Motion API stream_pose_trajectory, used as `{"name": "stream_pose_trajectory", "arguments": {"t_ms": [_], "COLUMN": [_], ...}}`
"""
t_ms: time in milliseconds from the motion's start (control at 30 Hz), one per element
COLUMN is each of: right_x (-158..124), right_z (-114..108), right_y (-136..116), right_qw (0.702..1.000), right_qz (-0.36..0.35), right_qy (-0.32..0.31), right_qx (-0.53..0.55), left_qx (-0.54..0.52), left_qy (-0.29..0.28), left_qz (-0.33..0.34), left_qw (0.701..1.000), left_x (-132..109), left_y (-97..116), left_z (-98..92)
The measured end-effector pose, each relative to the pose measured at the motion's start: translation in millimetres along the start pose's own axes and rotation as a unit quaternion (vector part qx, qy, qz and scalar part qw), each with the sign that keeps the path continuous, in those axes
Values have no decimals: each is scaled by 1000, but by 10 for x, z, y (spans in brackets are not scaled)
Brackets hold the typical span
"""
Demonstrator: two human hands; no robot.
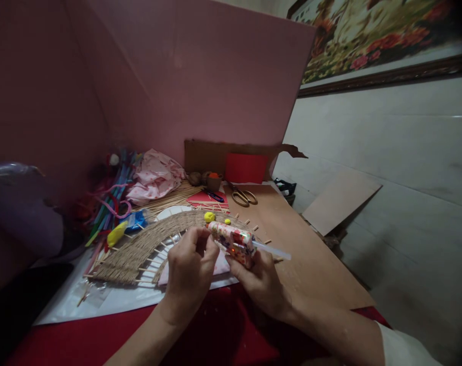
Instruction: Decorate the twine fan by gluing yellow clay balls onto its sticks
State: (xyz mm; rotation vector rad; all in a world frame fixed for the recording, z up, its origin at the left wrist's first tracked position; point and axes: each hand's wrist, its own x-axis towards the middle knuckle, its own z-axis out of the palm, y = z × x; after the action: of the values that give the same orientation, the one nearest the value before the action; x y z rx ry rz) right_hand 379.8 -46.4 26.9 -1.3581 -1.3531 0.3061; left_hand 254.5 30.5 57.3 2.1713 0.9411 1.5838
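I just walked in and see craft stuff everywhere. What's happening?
A person's right hand holds a flower-patterned plastic glue gun, and the fingers of the left hand pinch together at its nozzle. Both are above a fan-shaped mat of tan twine woven over thin wooden sticks. Gold-handled metal scissors lie on the brown board behind.

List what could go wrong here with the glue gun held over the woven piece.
1. The left hand pinches right beside the front end of the glue gun, which shows a red glow; those fingers may get burned.
2. The right hand holds the gun over the woven twine arch, so glue might drip onto the weave.
3. The thin sticks jutting from the arch's edge could snag a wrist.
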Motion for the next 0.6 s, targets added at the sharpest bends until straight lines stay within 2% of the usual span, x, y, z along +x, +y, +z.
{"name": "stream_pose_trajectory", "arguments": {"t_ms": [167, 267, 400, 600], "right_x": [74, 85, 77, 74], "right_z": [78, 97, 102, 116], "right_y": [-65, -112, -132, -117], "right_qw": [984, 965, 948, 938], "right_qz": [63, 113, 159, 176], "right_qy": [9, 7, 11, -6], "right_qx": [164, 237, 277, 300], "left_qx": [-84, -99, -86, -59], "left_qy": [-2, 8, 15, 35], "left_qz": [-80, -93, -95, -95], "left_qw": [993, 991, 992, 993], "left_x": [38, 35, 28, 20], "left_y": [6, 10, 1, -16], "left_z": [38, 53, 69, 83]}}
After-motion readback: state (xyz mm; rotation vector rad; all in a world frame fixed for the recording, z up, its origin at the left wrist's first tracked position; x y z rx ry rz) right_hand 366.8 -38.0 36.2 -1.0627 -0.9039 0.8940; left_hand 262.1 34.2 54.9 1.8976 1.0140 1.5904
